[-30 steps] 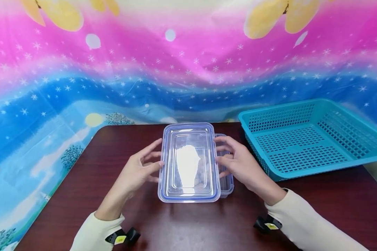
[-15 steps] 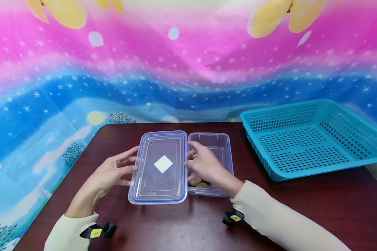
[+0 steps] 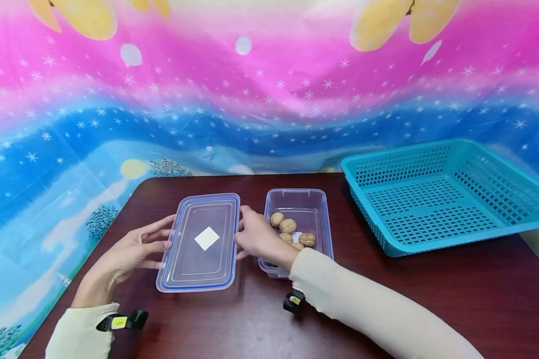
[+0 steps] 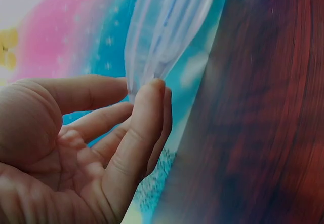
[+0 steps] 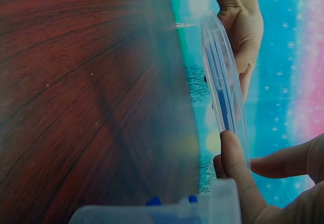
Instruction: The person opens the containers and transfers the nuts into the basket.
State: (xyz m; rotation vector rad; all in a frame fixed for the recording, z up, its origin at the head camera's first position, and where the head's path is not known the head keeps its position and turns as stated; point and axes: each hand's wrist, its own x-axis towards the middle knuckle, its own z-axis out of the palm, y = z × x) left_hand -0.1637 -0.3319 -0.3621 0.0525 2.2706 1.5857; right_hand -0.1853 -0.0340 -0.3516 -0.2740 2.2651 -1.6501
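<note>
A clear plastic container lid [image 3: 193,262] with a blue seal is held by both hands, left of the centre in the head view. My left hand [image 3: 128,252] pinches its left edge between thumb and fingers. At the opposite edge, my right hand [image 3: 260,237] grips it the same way. The right wrist view shows the lid [image 5: 223,77] raised off the tabletop. Just right of it stands the lidless clear food container [image 3: 306,217], with several walnuts [image 3: 288,226] inside; the right hand and forearm partly cover its near left side.
A teal perforated plastic basket [image 3: 413,202] sits at the right of the dark wooden table [image 3: 233,319]. Behind and to the left hangs a colourful printed cloth [image 3: 184,124]. The container's corner [image 5: 220,203] is close below the right hand in the right wrist view.
Both hands have carried the lid left, from over the container to beside it. The walnuts inside have come into view. Container and basket stay in place.
</note>
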